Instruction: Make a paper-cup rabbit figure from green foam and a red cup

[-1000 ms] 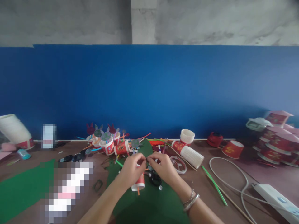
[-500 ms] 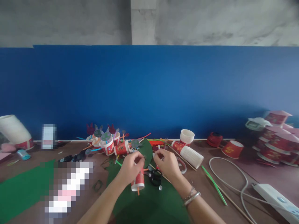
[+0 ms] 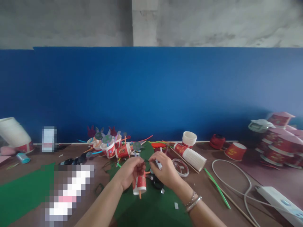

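Partly behind the left fingers [image 3: 137, 160] lies a red cup [image 3: 139, 183]; whether these or the right fingers [image 3: 154, 156] pinch anything is unclear

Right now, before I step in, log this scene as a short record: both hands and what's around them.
Left grip: fingertips bunched, contents unclear
Right grip: fingertips near the left's, contents unclear
By left: red paper cup on its side, orange straw protruding
Underneath: dark green sheet
Right side: toppled paper cup stack, white power strip

A red paper cup [image 3: 139, 183] lies sideways on green sheeting [image 3: 151, 209].
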A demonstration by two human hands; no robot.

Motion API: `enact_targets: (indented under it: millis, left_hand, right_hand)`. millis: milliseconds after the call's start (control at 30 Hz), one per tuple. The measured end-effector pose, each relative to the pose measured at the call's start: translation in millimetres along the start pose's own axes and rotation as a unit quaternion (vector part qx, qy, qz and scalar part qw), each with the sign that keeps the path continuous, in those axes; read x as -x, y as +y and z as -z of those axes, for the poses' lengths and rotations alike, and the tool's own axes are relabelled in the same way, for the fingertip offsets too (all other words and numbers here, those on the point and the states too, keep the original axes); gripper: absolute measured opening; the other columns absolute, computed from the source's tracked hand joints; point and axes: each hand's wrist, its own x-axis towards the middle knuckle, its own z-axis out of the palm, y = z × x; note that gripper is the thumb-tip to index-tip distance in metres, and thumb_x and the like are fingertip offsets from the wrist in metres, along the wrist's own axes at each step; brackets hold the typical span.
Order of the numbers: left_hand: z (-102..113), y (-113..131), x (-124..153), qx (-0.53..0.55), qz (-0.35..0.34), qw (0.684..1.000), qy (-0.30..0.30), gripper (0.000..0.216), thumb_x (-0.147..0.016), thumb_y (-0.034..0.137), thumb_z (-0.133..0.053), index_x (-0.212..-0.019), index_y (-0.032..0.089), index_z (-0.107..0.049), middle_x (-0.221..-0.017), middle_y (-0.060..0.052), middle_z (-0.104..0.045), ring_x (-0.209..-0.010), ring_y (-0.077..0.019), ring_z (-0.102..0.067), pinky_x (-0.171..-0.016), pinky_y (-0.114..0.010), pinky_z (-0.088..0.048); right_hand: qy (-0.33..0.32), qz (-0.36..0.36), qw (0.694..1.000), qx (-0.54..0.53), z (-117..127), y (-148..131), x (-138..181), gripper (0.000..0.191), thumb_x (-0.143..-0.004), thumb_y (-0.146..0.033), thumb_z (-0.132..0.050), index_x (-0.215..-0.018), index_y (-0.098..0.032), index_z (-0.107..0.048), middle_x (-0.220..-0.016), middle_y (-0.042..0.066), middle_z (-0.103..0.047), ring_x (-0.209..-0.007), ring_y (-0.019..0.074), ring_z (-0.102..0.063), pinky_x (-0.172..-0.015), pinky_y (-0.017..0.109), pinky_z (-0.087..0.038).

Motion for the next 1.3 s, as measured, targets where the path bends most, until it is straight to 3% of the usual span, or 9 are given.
enact_targets:
  millis: [133, 200, 400, 567, 767, 900, 1033, 1167, 1300]
  left_hand:
    - [-2, 0, 1, -0.001, 0.010, 1.000, 0.001, 0.012, -0.066, 0.023, -0.061, -0.063, 0.015, -0.053, -0.054, 0.002, -0.054, -0.049, -0.0078, -0.048, -0.052, -0.021, -0.038]
    - [-3, 0, 2, -0.026, -0.006, 1.000, 0.016, 0.016, -0.068, 0.027, -0.061, -0.063, 0.014, -0.053, -0.054, 0.003, -0.052, -0.049, -0.0072, -0.046, -0.051, -0.020, -0.036]
    - [-6, 6, 6, -0.208, -0.163, 0.962, 0.067, 0.023, -0.072, 0.037, -0.063, -0.073, 0.015, -0.056, -0.059, 0.006, -0.048, -0.052, -0.0075, -0.042, -0.051, -0.019, -0.032]
    - [-7, 5, 8, -0.251, -0.179, 0.950, 0.049, 0.022, -0.073, 0.037, -0.061, -0.072, 0.015, -0.058, -0.063, 0.003, -0.050, -0.058, -0.0096, -0.046, -0.056, -0.020, -0.035]
    - [-3, 3, 6, -0.123, -0.077, 0.989, -0.020, 0.012, -0.065, 0.026, -0.059, -0.064, 0.017, -0.051, -0.053, 0.006, -0.042, -0.049, -0.0075, -0.039, -0.053, -0.020, -0.036]
    - [-2, 4, 5, -0.232, -0.091, 0.968, -0.018, 0.007, -0.062, 0.019, -0.059, -0.059, 0.014, -0.054, -0.053, 0.005, -0.047, -0.050, -0.0079, -0.041, -0.052, -0.020, -0.033]
    - [-6, 5, 9, -0.270, -0.096, 0.958, -0.025, 0.013, -0.066, 0.025, -0.062, -0.062, 0.014, -0.057, -0.054, 0.005, -0.048, -0.052, -0.0084, -0.043, -0.053, -0.020, -0.033]
    - [-8, 9, 11, -0.279, -0.112, 0.954, -0.011, 0.022, -0.071, 0.037, -0.061, -0.072, 0.014, -0.062, -0.061, 0.002, -0.053, -0.056, -0.0102, -0.047, -0.055, -0.021, -0.037]
    - [3, 23, 3, -0.331, -0.165, 0.925, 0.083, 0.030, -0.073, 0.043, -0.058, -0.085, 0.016, -0.064, -0.068, -0.001, -0.061, -0.060, -0.0125, -0.053, -0.055, -0.021, -0.038]
  right_hand:
    - [-0.002, -0.017, 1.000, -0.014, -3, 2, 1, 0.012, -0.072, -0.012, -0.054, -0.080, -0.018, -0.060, -0.079, 0.003, -0.061, -0.079, 0.0177, -0.054, -0.073, 0.029, -0.041]
    - [0.008, -0.079, 0.995, -0.054, -4, 3, 0, 0.008, -0.075, -0.017, -0.053, -0.073, -0.018, -0.060, -0.072, 0.002, -0.061, -0.072, 0.0164, -0.054, -0.068, 0.028, -0.041]
    - [0.006, -0.307, 0.908, -0.286, -3, 0, -5, 0.021, -0.073, -0.034, -0.059, -0.066, -0.014, -0.058, -0.058, 0.000, -0.058, -0.052, 0.0101, -0.047, -0.049, 0.021, -0.033]
    - [-0.008, -0.300, 0.895, -0.329, -1, -2, -5, 0.020, -0.070, -0.033, -0.063, -0.065, -0.014, -0.058, -0.057, -0.001, -0.058, -0.053, 0.0094, -0.048, -0.052, 0.021, -0.034]
    - [-0.076, -0.227, 0.923, -0.303, 1, -1, -3, 0.012, -0.069, -0.025, -0.064, -0.076, -0.015, -0.062, -0.066, -0.001, -0.061, -0.058, 0.0098, -0.052, -0.053, 0.021, -0.038]
    - [-0.090, -0.202, 0.955, -0.196, 5, -2, -3, 0.007, -0.068, -0.017, -0.059, -0.073, -0.016, -0.064, -0.067, -0.001, -0.063, -0.059, 0.0108, -0.054, -0.053, 0.020, -0.041]
    - [-0.131, -0.221, 0.940, -0.223, 10, 2, -3, 0.003, -0.068, -0.019, -0.060, -0.069, -0.016, -0.062, -0.059, -0.002, -0.061, -0.053, 0.0097, -0.053, -0.049, 0.020, -0.038]
    - [-0.070, -0.262, 0.910, -0.313, 7, 14, -5, 0.014, -0.063, -0.022, -0.067, -0.074, -0.014, -0.063, -0.060, -0.003, -0.059, -0.053, 0.0085, -0.051, -0.051, 0.020, -0.036]
    - [0.018, -0.313, 0.883, -0.349, -2, 31, -8, 0.028, -0.060, -0.025, -0.068, -0.086, -0.013, -0.065, -0.062, -0.002, -0.060, -0.055, 0.0100, -0.052, -0.052, 0.022, -0.038]
